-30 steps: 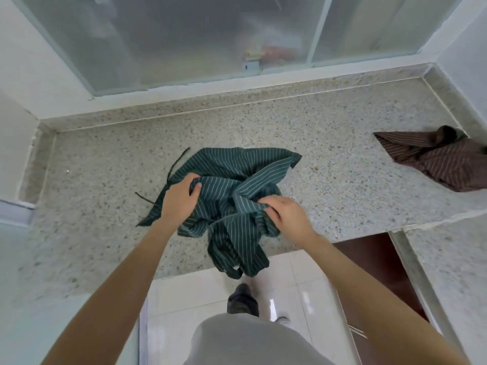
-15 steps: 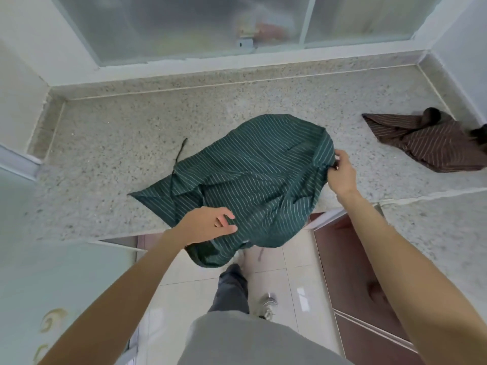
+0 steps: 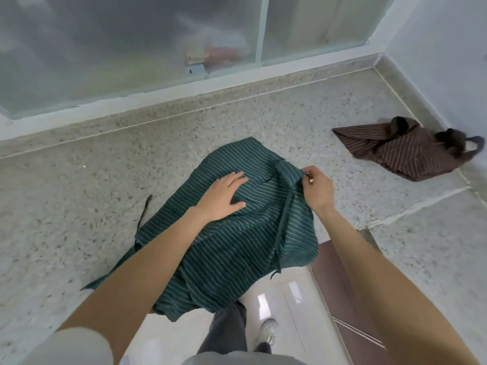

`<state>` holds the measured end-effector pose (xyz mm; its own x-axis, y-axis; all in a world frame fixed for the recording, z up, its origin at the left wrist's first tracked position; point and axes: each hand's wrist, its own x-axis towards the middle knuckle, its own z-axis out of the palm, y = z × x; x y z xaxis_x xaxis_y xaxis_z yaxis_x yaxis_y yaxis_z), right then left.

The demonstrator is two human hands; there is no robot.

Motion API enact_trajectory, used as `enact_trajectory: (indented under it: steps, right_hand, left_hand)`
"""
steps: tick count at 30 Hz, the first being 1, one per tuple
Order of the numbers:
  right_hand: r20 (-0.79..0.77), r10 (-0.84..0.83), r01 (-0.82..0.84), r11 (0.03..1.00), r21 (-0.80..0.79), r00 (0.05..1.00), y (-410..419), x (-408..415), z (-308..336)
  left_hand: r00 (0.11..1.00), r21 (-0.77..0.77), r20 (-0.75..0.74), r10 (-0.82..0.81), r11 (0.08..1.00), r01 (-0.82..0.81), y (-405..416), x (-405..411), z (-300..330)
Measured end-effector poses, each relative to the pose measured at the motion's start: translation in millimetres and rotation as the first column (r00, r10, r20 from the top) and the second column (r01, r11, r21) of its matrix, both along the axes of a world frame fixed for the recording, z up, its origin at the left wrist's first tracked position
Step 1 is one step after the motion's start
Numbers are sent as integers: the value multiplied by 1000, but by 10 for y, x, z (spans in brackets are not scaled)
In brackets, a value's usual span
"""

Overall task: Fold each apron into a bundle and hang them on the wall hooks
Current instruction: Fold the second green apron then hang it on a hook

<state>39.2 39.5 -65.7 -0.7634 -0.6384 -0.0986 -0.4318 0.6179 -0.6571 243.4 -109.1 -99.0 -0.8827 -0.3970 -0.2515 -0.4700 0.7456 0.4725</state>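
A dark green striped apron (image 3: 237, 248) lies spread on the speckled stone counter (image 3: 79, 196), its near part hanging over the front edge. My left hand (image 3: 224, 194) rests flat on the cloth near its middle, fingers spread. My right hand (image 3: 316, 188) pinches a folded corner at the apron's right edge, and a thin green tie runs down from there. A brown striped apron (image 3: 411, 151) lies crumpled at the counter's far right. No wall hooks are in view.
A frosted sliding window (image 3: 158, 43) runs along the back of the counter. A white wall (image 3: 448, 61) closes the right side. Below the counter's edge are a white tiled floor (image 3: 276, 306), my legs and shoes, and a dark brown cabinet door (image 3: 340, 280).
The green apron went from a bunched heap to being spread flat on the counter. My left hand moved from its near edge onto its middle; my right hand stays at the right edge.
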Motion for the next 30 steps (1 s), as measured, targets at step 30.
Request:
enact_trajectory:
  steps: [30]
  right_hand:
    - [-526,444,-478,875,79,726,-2934,768,-470]
  left_hand:
    - [806,-212,-135,577,777,-592,-1922,1392,-374]
